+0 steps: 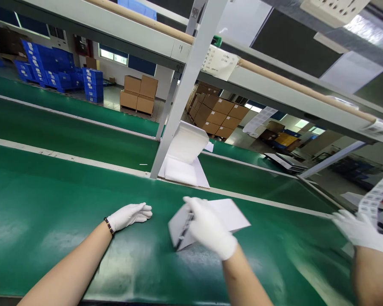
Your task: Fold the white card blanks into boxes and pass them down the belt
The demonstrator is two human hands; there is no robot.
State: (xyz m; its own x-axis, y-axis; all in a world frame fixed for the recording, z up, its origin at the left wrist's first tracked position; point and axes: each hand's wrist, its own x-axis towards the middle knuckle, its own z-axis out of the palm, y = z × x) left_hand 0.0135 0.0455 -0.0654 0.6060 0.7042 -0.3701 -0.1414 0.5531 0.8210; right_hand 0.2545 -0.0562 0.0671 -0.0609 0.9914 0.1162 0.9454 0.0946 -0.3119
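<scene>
My right hand (pixel 210 231), in a white glove, grips a white box (pixel 180 223) from above, over the green work surface (pixel 67 199). A flat white flap or panel (pixel 231 214) sticks out to the right from beneath the hand. Dark and light marks run along the box's front edge; blur hides what they are. To the left, apart from the box, my gloved left hand (pixel 130 217) holds nothing, its fingers stretched toward the box. The right fingers are partly smeared by motion.
Another person's gloved hand (pixel 362 233) is at the far right beside a strip of labels (pixel 378 193). White foam sheets (pixel 181 170) stand behind the metal post (pixel 178 102). A shelf beam (pixel 115 32) crosses above. Cartons (pixel 138 95) and blue bins (pixel 92 85) stand beyond.
</scene>
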